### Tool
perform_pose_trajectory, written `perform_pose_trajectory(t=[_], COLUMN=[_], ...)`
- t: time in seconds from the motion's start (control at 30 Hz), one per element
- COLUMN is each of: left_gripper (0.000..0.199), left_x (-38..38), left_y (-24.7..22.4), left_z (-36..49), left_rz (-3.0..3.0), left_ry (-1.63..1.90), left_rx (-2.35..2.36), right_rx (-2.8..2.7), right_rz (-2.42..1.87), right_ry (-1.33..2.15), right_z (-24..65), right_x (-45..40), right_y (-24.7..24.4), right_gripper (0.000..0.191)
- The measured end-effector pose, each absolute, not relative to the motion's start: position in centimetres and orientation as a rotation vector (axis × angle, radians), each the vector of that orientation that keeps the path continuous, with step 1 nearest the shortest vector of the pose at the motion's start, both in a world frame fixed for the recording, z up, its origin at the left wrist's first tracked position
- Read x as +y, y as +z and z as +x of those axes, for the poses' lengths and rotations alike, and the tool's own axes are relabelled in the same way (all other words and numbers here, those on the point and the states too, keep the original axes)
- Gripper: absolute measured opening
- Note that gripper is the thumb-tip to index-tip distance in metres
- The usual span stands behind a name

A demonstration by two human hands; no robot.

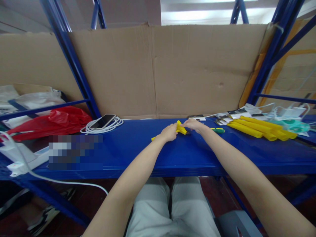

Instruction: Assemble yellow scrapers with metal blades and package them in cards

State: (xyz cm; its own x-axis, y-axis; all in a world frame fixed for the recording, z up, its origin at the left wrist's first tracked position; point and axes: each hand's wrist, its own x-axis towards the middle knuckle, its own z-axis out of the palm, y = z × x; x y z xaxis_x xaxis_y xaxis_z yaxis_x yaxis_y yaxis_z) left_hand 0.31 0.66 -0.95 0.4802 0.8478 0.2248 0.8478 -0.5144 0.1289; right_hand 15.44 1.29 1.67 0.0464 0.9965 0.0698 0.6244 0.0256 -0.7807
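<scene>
My left hand (169, 132) is closed around a bright yellow plastic-looking piece (182, 128) on the blue tabletop. A flared end of it sticks out past the fingers toward the right, and some yellow also shows left of the hand. My right hand (194, 124) curls beside that flared end, its fingers bent down and partly hidden. A small dark bit shows under the right fingers; I cannot make out what it is. Just right of my right wrist lies a screwdriver (217, 130) with a green and yellow handle.
Several yellow tubes (259, 129) lie at the right, beside printed cards (237, 114). A phone (103, 121) rests on a coiled white cable (116, 124) at the left, near a red plastic bag (66, 118). Cardboard (118, 72) stands behind the blue table (138, 158).
</scene>
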Motion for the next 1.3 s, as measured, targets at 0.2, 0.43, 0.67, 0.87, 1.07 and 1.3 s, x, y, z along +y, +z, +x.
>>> perform_pose_trajectory(t=[0.2,0.43,0.67,0.87,1.07,1.3], left_gripper=[0.059,0.058,0.055,0.047,0.043,0.038], left_x=[0.6,0.8,0.6,0.4,0.0,-0.2], left_y=[-1.1,-1.1,-1.2,-0.9,-0.4,-0.3], left_z=[0.4,0.4,0.4,0.3,0.3,0.4], left_rz=[2.705,2.720,2.775,2.803,2.836,2.869], left_ry=[0.445,0.471,0.450,0.557,0.561,0.529], left_rx=[1.546,1.547,1.505,1.456,1.434,1.431], right_rx=[-1.666,-1.765,-1.747,-1.624,-1.618,-1.597], right_rz=[-1.682,-1.651,-1.634,-1.667,-1.617,-1.623], right_ry=[0.678,0.533,0.550,0.704,0.862,0.903], right_z=[15.5,15.9,15.9,16.0,16.9,17.2], right_x=[1.5,2.2,2.2,1.8,2.5,3.0], right_y=[1.5,1.1,1.1,1.3,1.0,0.7], right_gripper=[0.030,0.032,0.030,0.012,0.012,0.011])
